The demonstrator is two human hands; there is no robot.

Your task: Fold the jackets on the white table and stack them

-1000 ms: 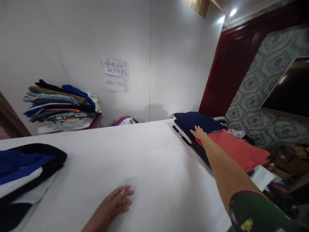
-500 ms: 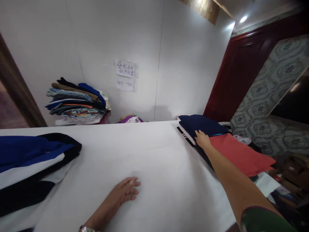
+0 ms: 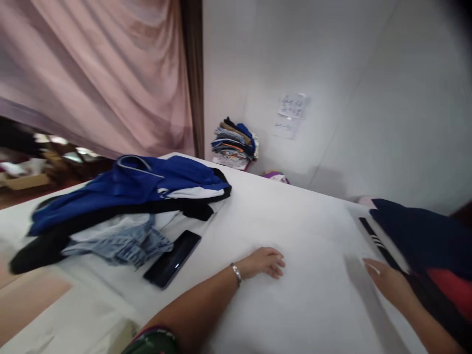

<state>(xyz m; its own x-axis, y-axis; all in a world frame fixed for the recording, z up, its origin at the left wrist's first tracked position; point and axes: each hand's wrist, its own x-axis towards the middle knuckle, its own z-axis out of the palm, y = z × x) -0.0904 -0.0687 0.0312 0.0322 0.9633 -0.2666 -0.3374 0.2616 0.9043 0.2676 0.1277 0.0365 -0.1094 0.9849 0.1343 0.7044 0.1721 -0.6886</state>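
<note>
My left hand (image 3: 263, 263), with a silver bracelet at the wrist, rests low over the white table (image 3: 313, 305). Its fingers are loosely bent and apart, and nothing is in them. To its left lie a black smartphone (image 3: 172, 259), light-blue denim (image 3: 125, 241) and a heap with a blue garment (image 3: 136, 184) on black and white cloth. My right hand (image 3: 385, 280), slightly blurred, is over the table beside the folded pile. Its fingers point left and hold nothing visible. The pile shows a navy garment (image 3: 424, 233), a black striped one (image 3: 378, 241) and a red one (image 3: 450, 290).
A stack of folded clothes (image 3: 234, 142) stands beyond the table's far edge, near a purple and white bundle (image 3: 276, 176). Paper notes (image 3: 291, 113) are taped to the grey wall. A pink curtain (image 3: 140, 73) hangs at the left, with a cardboard box (image 3: 27, 179) below.
The view has swung left, bringing the phone, denim and curtain into sight. My right hand has left the navy garment and moved toward me over the table. The left hand remains open.
</note>
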